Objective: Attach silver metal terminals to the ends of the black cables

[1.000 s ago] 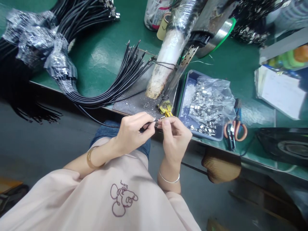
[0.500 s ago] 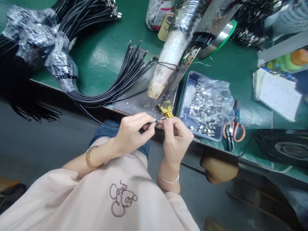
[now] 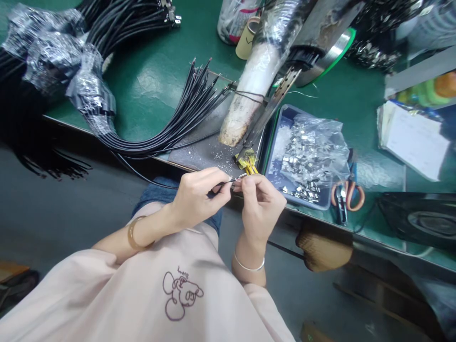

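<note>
Near the table's front edge, my left hand (image 3: 203,194) is closed round a black cable (image 3: 162,184), close to its end. The end sticks out past my fingertips toward my right hand (image 3: 261,202). Thumb and finger of that hand are pinched at a small silvery metal piece (image 3: 242,176) by the cable's tip; its exact shape is partly hidden. Just beyond my fingers a yellow-wrapped piece (image 3: 248,162) sits under the tip of a metal bar (image 3: 265,111). A bundle of black cables (image 3: 153,142) curves in from the left, its ends fanned out.
To the right, a blue tray (image 3: 269,178) holds a plastic bag and several small metal connectors. Beside it lie orange-handled scissors (image 3: 354,197). A white-tipped wrapped cylinder (image 3: 245,95) slants over a grey plate (image 3: 181,154). Further back is a solder-like wire spool (image 3: 333,59); paper (image 3: 415,137) lies right.
The view has shifted very slightly. Both hands keep almost the same place and grip, with the cable end still between them.
</note>
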A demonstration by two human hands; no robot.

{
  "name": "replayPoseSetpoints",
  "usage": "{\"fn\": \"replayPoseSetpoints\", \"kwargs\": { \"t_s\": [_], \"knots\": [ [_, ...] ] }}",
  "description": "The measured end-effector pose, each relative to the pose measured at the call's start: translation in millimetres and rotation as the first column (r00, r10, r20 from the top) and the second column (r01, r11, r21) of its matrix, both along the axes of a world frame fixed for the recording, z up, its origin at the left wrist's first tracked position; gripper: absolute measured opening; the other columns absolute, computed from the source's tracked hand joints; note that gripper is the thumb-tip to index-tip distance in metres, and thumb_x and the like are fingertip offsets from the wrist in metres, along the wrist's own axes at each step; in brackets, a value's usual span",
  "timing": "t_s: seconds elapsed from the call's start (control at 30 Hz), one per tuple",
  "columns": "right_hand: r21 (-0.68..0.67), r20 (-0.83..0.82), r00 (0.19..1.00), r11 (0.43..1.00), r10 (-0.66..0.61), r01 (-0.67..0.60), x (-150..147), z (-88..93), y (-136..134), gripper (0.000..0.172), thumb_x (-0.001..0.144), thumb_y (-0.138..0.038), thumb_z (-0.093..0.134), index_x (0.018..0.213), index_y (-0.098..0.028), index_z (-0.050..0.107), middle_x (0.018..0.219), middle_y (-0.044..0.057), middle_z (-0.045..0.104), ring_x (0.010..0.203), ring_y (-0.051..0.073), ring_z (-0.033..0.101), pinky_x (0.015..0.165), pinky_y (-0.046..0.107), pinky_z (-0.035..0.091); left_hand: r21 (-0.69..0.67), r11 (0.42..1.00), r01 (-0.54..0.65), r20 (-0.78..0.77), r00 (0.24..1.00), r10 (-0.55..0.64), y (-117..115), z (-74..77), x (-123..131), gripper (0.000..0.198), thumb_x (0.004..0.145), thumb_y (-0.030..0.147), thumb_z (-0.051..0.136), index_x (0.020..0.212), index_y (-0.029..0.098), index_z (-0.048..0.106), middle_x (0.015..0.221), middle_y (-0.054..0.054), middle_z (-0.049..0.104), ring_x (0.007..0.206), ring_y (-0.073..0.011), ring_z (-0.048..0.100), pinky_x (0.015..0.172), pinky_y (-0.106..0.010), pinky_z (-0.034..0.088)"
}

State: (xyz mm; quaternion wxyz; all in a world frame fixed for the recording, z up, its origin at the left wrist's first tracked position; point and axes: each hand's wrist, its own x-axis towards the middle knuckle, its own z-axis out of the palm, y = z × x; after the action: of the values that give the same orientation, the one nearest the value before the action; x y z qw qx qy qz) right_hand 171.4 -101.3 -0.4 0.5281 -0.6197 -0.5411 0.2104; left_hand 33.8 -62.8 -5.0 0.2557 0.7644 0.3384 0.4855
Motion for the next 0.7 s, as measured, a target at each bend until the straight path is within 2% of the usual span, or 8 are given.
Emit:
{"fn": "replayPoseSetpoints", "kwargs": {
  "t_s": [0.17,0.33,0.5,0.6,0.7],
  "knots": [
    [0.015,0.065,0.997,0.999,-0.029,0.028,-0.6,-2.1,-0.8,0.03,0.096,-0.033,0.061,0.07,-0.02,0.065,0.063,-0.003,0.064,0.054,0.01,0.055,0.053,0.023,0.043,0.011,1.0,-0.005,-0.009,1.0,0.005,-0.1,-0.3,0.6,0.018,0.088,0.006,0.057,0.073,0.016,0.058,0.061,0.005,0.051,0.053,-0.0067,0.043,0.052,-0.019,0.036],
    [0.085,0.166,0.984,0.995,-0.071,0.058,-2.2,-4.7,-2.0,0.03,0.095,-0.032,0.063,0.068,-0.02,0.063,0.06,-0.004,0.06,0.054,0.009,0.053,0.054,0.023,0.041,0.021,1.0,-0.001,-0.019,1.0,0.002,-0.7,-0.2,0.3,0.018,0.088,0.007,0.057,0.072,0.016,0.057,0.062,0.005,0.052,0.054,-0.0073,0.044,0.053,-0.019,0.037],
    [0.104,0.235,0.97,0.994,-0.06,0.037,-3.7,-3.6,-3.3,0.023,0.094,-0.028,0.065,0.073,-0.02,0.065,0.061,-0.006,0.057,0.052,0.008,0.047,0.052,0.022,0.038,0.023,1.0,-0.013,-0.033,0.999,0.014,-0.4,0.3,-0.3,0.019,0.088,0.006,0.057,0.072,0.016,0.057,0.061,0.005,0.051,0.054,-0.0078,0.045,0.053,-0.02,0.038],
    [0.147,0.345,0.934,0.988,-0.091,0.042,-4.4,-2.1,-3.1,0.02,0.093,-0.023,0.066,0.073,-0.02,0.065,0.06,-0.007,0.054,0.049,0.006,0.04,0.05,0.022,0.034,0.042,0.999,-0.013,-0.047,0.999,0.015,-0.3,-0.7,-0.3,0.019,0.089,0.007,0.057,0.072,0.016,0.058,0.062,0.004,0.054,0.056,-0.0084,0.048,0.056,-0.02,0.041],
    [0.218,0.473,0.872,0.976,-0.128,0.025,-4.5,-2.0,-1.5,0.023,0.092,-0.02,0.068,0.07,-0.02,0.061,0.059,-0.008,0.055,0.05,0.005,0.043,0.051,0.021,0.034,0.068,0.998,-0.007,-0.058,0.998,0.011,-0.9,-2.0,-0.1,0.019,0.091,0.008,0.056,0.073,0.016,0.06,0.064,0.002,0.059,0.057,-0.0088,0.051,0.058,-0.02,0.044]
  ]
}}
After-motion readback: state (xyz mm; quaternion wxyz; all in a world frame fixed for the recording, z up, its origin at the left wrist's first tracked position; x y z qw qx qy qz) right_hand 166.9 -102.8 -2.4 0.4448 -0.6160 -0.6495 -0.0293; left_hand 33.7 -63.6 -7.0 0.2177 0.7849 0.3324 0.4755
